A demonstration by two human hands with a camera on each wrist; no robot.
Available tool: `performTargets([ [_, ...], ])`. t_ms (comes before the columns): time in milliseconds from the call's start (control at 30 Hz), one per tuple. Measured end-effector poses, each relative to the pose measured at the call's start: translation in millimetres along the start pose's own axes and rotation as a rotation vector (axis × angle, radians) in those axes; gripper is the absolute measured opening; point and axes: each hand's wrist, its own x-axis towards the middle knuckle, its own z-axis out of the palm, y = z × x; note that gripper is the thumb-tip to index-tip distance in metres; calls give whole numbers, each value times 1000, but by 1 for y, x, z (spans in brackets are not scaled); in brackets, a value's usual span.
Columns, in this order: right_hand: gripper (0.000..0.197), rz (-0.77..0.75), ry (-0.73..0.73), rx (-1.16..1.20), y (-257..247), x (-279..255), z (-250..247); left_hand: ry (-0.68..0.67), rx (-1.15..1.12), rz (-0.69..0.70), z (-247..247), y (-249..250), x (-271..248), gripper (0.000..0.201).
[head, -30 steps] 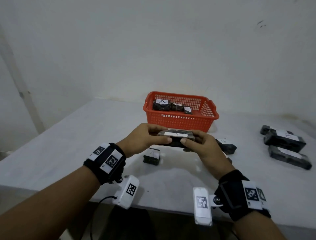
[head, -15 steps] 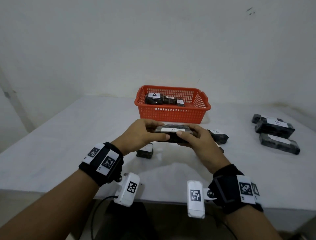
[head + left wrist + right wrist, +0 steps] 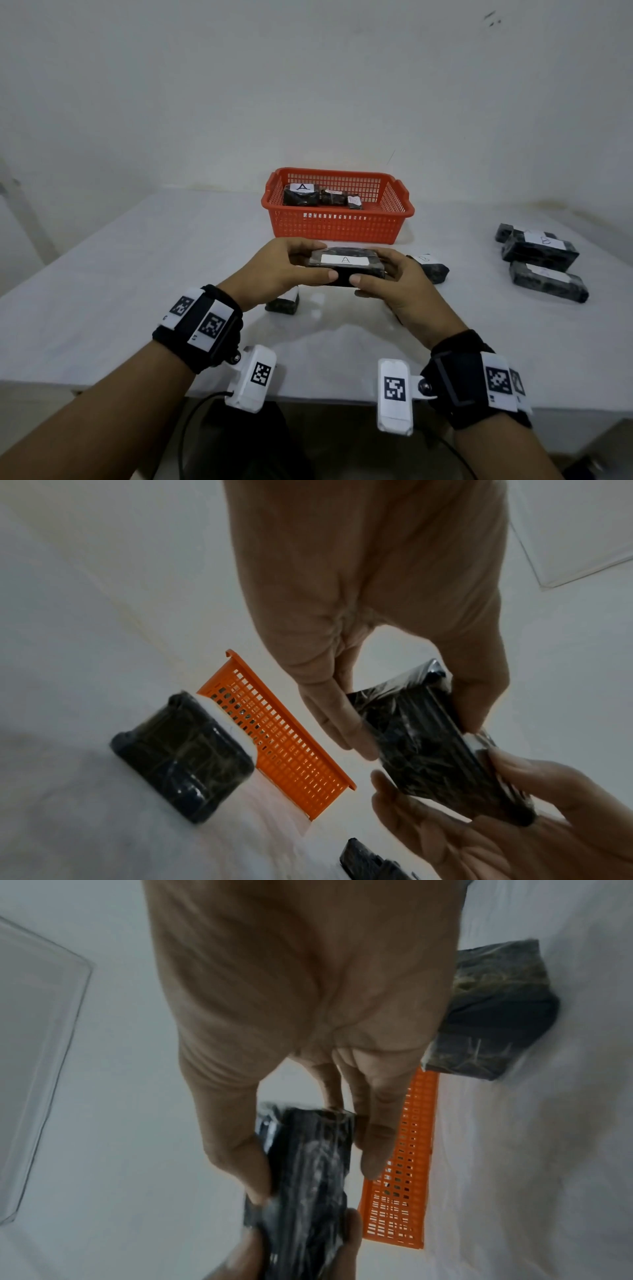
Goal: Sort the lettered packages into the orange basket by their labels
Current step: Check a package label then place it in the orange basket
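Note:
Both hands hold one black wrapped package [image 3: 346, 265] with a white "A" label, in the air just in front of the orange basket [image 3: 337, 228]. My left hand [image 3: 284, 267] grips its left end, thumb on the near side. My right hand [image 3: 394, 284] grips its right end. The left wrist view shows the package [image 3: 438, 748] pinched between thumb and fingers; in the right wrist view the package [image 3: 308, 1172] is held the same way. Inside the basket lie three black packages; the leftmost package [image 3: 301, 195] reads "A".
A small black package [image 3: 283, 303] lies on the white table [image 3: 137, 274] under my left hand. Another labelled package [image 3: 430, 267] lies right of my right hand. Three larger black packages [image 3: 541, 253] sit at the far right. A wall rises behind the basket.
The held package has shifted slightly forward toward the basket, and the head view has tilted, so the basket sits lower in the frame. Both grips are unchanged.

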Motion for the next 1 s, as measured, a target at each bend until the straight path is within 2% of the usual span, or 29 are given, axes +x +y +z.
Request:
performTargets([
  [67,64,45,-10,60,0,0,-2,31,48,15,1,-2,2,57],
  [167,64,17,38,35,-1,-4,-5,1,66,6,5,-2,2,70],
  [267,71,-10,45,37,-1,-9,-8,8,49,11,7,-4,2,76],
  [333,79,41,25,109,-4,-11,-8,31,43,23,8,-4,2,77],
  [367,75,77,20,150,-6,-11,-8,33,43,27,9,-3,2,79],
  [500,35,113,68,130,-9,-9,-5,9,62,24,14,-2,1,86],
  [567,30,92,76,116,-8,-10,-5,51,89,12,20,2,0,76],
  [633,30,75,77,90,-8,-11,-6,118,60,10,25,5,0,43],
  [700,31,69,88,74,-7,-10,-7,160,21,9,29,6,0,26],
  [833,41,79,101,41,-3,-11,-4,155,-9,34,33,5,1,25],
  [1000,19,22,143,8,-2,-17,-4,103,-86,-7,40,4,0,25],
])
